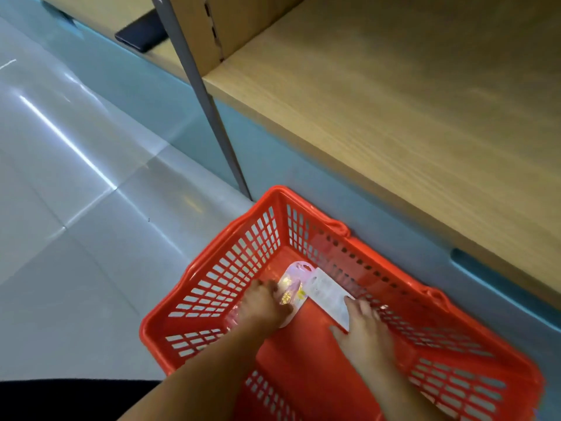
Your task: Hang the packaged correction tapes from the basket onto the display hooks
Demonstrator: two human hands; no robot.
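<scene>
Both hands are reaching into red basket [303,205]. Left hand [264,305] is curling fingers over pink correction tape pack [293,286], grip unclear. Right hand [364,329] is resting straight, spread fingers on white-backed pack [328,294] just past its thumb.

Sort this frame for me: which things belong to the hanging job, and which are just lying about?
Job: red basket; pink packaged correction tape, touched by the left hand; white-backed package, touched by the right hand. No display hooks in view.
Lying about: dark flat object on the wooden shelf; grey upright post.
</scene>
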